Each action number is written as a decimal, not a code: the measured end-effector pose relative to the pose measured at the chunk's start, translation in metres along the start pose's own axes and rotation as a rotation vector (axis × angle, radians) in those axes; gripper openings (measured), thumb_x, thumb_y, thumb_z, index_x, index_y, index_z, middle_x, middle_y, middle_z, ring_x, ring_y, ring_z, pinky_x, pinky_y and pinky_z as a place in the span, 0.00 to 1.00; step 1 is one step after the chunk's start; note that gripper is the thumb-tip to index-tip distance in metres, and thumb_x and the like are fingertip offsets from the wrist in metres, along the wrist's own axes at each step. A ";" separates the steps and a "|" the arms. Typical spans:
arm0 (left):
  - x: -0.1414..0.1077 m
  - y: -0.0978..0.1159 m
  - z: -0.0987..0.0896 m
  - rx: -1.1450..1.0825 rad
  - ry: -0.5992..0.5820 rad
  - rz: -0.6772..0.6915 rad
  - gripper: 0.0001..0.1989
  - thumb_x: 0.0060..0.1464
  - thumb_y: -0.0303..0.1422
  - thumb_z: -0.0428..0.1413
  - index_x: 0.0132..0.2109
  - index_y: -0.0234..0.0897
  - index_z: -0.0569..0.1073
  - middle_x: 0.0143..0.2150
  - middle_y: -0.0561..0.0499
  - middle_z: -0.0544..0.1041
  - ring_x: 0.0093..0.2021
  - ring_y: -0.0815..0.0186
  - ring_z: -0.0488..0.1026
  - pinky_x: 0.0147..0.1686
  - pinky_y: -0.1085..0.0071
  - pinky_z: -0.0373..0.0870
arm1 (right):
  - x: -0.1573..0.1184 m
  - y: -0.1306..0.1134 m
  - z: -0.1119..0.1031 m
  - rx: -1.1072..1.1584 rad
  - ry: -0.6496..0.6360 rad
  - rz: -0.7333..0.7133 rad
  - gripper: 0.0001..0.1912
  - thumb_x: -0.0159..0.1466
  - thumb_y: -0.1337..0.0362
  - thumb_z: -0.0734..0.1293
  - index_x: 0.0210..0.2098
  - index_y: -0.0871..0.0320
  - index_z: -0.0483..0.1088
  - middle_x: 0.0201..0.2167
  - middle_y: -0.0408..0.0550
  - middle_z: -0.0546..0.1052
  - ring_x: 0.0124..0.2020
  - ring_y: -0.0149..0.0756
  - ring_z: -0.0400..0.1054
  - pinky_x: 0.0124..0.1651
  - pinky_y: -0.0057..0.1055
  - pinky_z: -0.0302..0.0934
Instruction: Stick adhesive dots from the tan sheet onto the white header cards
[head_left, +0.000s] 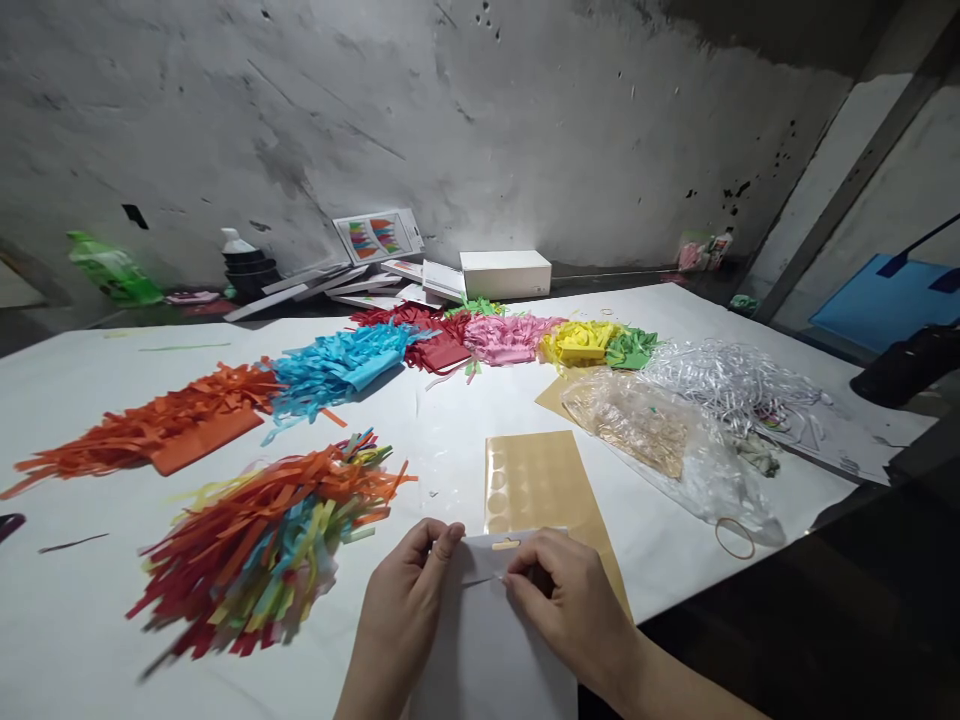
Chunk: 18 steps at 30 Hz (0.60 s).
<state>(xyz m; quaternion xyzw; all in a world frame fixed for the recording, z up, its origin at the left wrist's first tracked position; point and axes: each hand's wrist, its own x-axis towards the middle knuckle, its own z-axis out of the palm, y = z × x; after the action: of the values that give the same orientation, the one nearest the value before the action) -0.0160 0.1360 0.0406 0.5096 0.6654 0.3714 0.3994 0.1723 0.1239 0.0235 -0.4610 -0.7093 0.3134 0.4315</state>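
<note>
A white cardboard package (499, 655) with a hang slot at its top edge lies in front of me at the table's near side. My left hand (411, 590) grips its upper left edge between thumb and curled fingers. Bent and pinched together, the fingers of my right hand (574, 600) press at the fold line below the slot; anything small between the fingertips is too hidden to name. Just beyond the package is a tan sheet (529, 480) with clear round stickers along its left part. Left of my hands rests a multicoloured bundle of tissue tassels (262, 540).
Orange (202, 420), blue (345, 365), red, pink (510, 338), yellow and green tassel bundles line the table. A clear plastic bag (637, 420), white strings (731, 380) and a rubber band (734, 538) lie right. Printed packages (379, 237) and a white box (505, 275) stand behind.
</note>
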 end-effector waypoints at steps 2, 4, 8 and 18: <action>0.000 0.001 0.000 0.012 -0.001 -0.003 0.30 0.50 0.66 0.49 0.28 0.42 0.64 0.22 0.59 0.60 0.27 0.65 0.58 0.28 0.71 0.55 | -0.001 0.001 0.001 -0.009 0.013 -0.016 0.07 0.63 0.73 0.68 0.31 0.56 0.71 0.28 0.42 0.74 0.30 0.32 0.69 0.34 0.26 0.59; -0.001 0.002 0.000 0.017 -0.010 -0.004 0.30 0.50 0.66 0.50 0.28 0.42 0.64 0.22 0.59 0.60 0.28 0.65 0.58 0.28 0.71 0.55 | -0.003 0.002 0.004 -0.036 0.033 -0.050 0.07 0.63 0.74 0.67 0.31 0.56 0.70 0.29 0.43 0.74 0.30 0.33 0.69 0.34 0.26 0.60; -0.001 0.003 0.002 0.014 -0.002 -0.001 0.31 0.48 0.67 0.49 0.27 0.43 0.64 0.22 0.59 0.58 0.27 0.65 0.57 0.28 0.71 0.54 | -0.008 0.006 0.008 -0.194 0.085 -0.180 0.08 0.68 0.72 0.64 0.33 0.56 0.69 0.30 0.44 0.74 0.31 0.36 0.70 0.34 0.30 0.61; -0.008 0.008 0.003 -0.077 0.005 -0.013 0.27 0.52 0.62 0.54 0.28 0.42 0.64 0.22 0.59 0.61 0.27 0.66 0.57 0.27 0.72 0.52 | 0.002 0.014 0.002 -0.394 0.142 -0.111 0.25 0.60 0.43 0.74 0.44 0.55 0.71 0.37 0.48 0.77 0.40 0.47 0.69 0.44 0.41 0.62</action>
<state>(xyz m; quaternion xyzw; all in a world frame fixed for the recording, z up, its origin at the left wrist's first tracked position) -0.0084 0.1301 0.0481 0.4889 0.6549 0.3954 0.4193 0.1751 0.1304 0.0115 -0.5177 -0.7488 0.1113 0.3987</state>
